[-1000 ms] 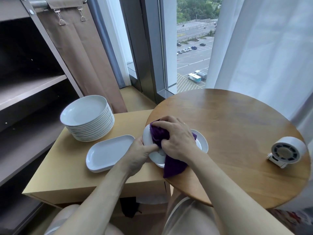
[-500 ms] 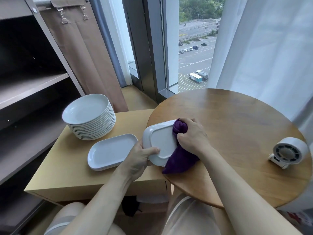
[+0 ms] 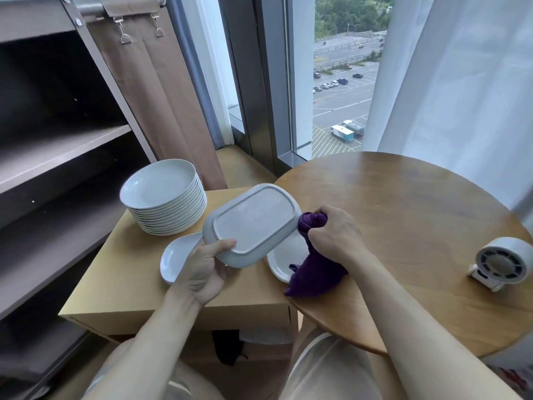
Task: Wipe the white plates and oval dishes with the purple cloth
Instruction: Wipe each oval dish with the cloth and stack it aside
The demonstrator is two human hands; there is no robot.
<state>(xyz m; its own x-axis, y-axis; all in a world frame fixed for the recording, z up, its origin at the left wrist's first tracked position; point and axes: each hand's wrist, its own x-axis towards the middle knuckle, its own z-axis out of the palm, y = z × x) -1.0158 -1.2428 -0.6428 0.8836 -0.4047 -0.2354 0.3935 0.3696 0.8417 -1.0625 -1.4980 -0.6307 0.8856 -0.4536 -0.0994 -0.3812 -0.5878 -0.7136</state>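
Left hand (image 3: 206, 267) grips oval dish (image 3: 253, 223) by its near rim, underside up, raised over the square worktop's (image 3: 121, 284) right edge. Right hand (image 3: 334, 235) is clenched round purple cloth (image 3: 314, 269), over a second dish (image 3: 284, 261) at the round worktop's (image 3: 403, 226) left edge. Plate stack (image 3: 164, 197): far-left corner.

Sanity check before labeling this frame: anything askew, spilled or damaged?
No spill or damage visible. One oddity: the oval dish beneath the purple cloth lies at the rim of the round table and seems to overhang it. The left hand holds a second dish bottom-up, tilted; the right hand grips the cloth.
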